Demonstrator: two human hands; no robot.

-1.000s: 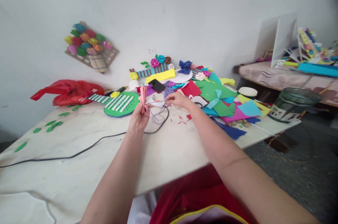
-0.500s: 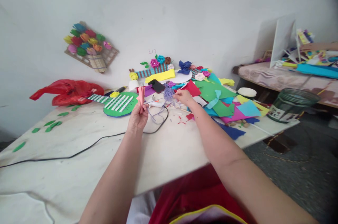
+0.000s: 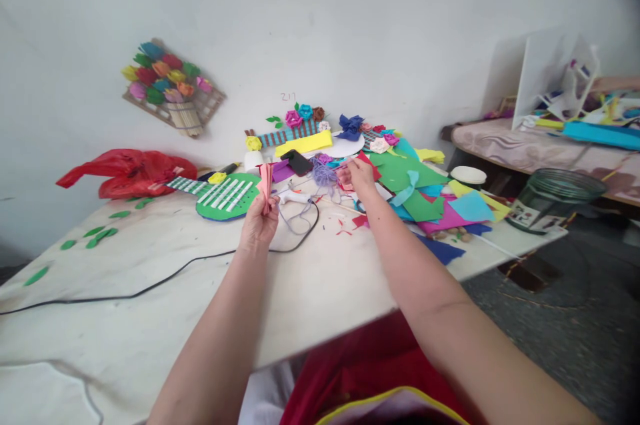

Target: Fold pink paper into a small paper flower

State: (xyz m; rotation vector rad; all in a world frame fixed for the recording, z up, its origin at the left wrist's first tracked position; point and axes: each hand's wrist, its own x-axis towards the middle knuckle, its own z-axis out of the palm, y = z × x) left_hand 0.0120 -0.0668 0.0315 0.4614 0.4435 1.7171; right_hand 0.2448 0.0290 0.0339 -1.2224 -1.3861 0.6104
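In my left hand (image 3: 261,217) a folded strip of pink crepe paper (image 3: 267,181) stands upright, pinched between thumb and fingers. My right hand (image 3: 358,177) is closed beside the tangle of purple yarn (image 3: 324,173), its fingertips pinching a strand of that yarn, though the grip is small and blurred. Between the hands lies a white glue gun (image 3: 295,197) with a black cord (image 3: 185,269). Loose yarn curls below it. Left of the pink paper rests a green guitar-shaped cutout (image 3: 227,197) with white strips.
A black phone-like object (image 3: 297,162) and a yellow paper roll (image 3: 304,144) lie behind. Coloured paper sheets (image 3: 407,175) spread at right, near a glass jar (image 3: 550,201) at the table edge. A red plastic bag (image 3: 135,175) and green paper leaves (image 3: 101,238) sit at left.
My right hand has moved to the right, away from the yarn tangle. My left hand keeps the pink paper in nearly the same place.
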